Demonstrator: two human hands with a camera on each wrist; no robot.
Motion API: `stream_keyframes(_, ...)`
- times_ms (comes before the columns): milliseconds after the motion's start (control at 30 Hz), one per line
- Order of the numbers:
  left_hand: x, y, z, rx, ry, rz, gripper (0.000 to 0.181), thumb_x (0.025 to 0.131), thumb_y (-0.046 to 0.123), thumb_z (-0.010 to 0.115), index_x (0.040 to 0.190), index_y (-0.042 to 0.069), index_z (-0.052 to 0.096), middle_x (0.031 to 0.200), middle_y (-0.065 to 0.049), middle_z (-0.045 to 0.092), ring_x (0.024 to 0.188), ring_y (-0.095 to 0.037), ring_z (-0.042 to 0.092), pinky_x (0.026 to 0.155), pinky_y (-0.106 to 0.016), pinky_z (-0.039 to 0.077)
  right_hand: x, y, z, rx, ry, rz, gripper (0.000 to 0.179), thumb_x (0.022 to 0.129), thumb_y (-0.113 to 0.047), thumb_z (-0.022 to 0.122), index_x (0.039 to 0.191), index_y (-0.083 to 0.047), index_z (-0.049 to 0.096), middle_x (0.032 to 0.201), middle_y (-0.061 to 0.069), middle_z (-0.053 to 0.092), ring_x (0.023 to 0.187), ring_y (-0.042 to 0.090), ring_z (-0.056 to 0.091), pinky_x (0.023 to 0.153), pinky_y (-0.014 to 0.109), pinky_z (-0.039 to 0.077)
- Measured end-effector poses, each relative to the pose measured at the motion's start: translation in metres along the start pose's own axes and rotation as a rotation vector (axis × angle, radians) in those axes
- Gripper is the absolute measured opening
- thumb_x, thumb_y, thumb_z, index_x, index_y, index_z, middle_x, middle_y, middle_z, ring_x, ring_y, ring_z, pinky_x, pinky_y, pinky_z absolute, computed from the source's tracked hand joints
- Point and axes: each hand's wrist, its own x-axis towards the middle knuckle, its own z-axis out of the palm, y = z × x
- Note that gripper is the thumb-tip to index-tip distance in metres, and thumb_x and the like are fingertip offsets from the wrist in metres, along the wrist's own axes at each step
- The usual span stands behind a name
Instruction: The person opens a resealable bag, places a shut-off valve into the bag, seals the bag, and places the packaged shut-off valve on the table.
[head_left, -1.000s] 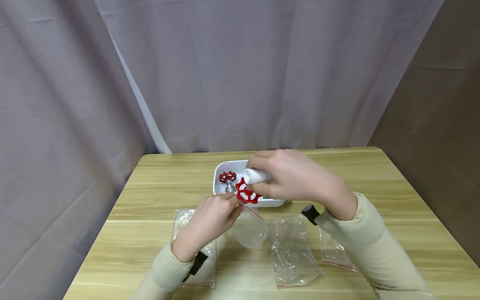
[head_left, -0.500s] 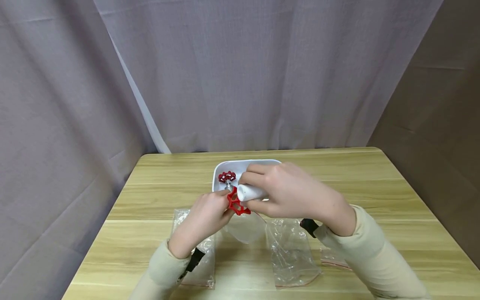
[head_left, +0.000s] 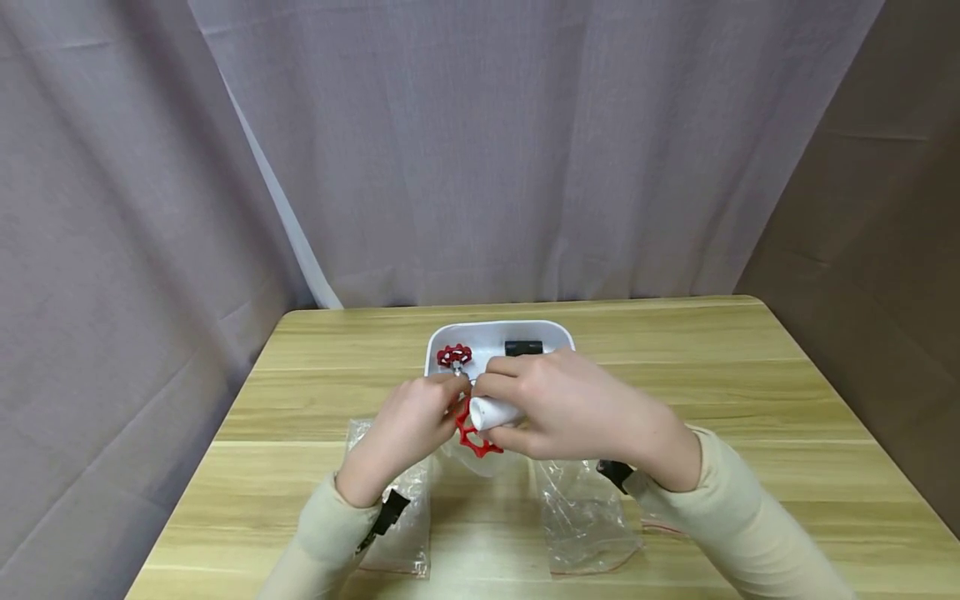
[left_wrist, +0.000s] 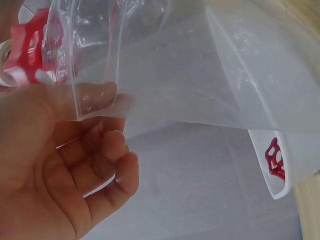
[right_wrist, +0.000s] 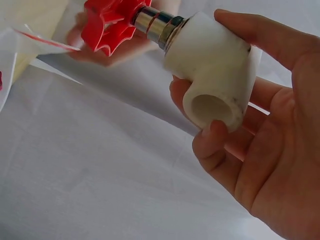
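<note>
My right hand grips a white plastic stop valve by its body, with one pipe opening facing the right wrist camera. A bright red handwheel sits on the valve's chrome stem and points toward my left hand. That hand pinches the edge of a clear zip bag near its mouth between thumb and finger, the other fingers loosely bent. In the left wrist view, part of the handwheel shows through the plastic at the bag's mouth; I cannot tell how far inside it is.
Behind the hands stands a white tray holding another valve with a dark red handwheel and a black cylinder. Flat clear zip bags lie on the wooden table at left and right. Grey curtains surround the table.
My right hand has come down and toward me with the valve, bringing its handwheel to the bag held by my left hand. The black cylinder in the tray has come into view.
</note>
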Motion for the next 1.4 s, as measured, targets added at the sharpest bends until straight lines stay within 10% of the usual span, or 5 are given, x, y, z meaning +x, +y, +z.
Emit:
stream_keyframes(400, -0.001, -0.007, -0.004, -0.066, 0.046, -0.009, 0.005, 0.093, 0.012, 0.070, 0.089, 0.015, 0.070, 0.073, 0.010, 0.058, 0.062, -0.006, 0.050, 0.057, -0.025, 0.046, 0.002, -0.002, 0.020, -0.057, 0.001, -0.025, 0.022, 0.081, -0.027, 0.078, 0.099, -0.018, 0.068, 0.086, -0.009, 0.056, 0.073, 0.009, 0.051, 0.060, 0.027, 0.048)
stream_keyframes(1400, 0.004, 0.005, -0.013, -0.098, 0.151, -0.029, 0.010, 0.094, 0.011, 0.068, 0.084, 0.014, 0.070, 0.072, 0.006, 0.062, 0.057, -0.005, 0.047, 0.052, -0.024, 0.041, 0.007, 0.003, 0.052, -0.209, 0.000, 0.028, 0.024, 0.073, -0.020, 0.082, 0.091, -0.012, 0.068, 0.087, -0.004, 0.067, 0.073, 0.013, 0.063, 0.054, 0.028, 0.049)
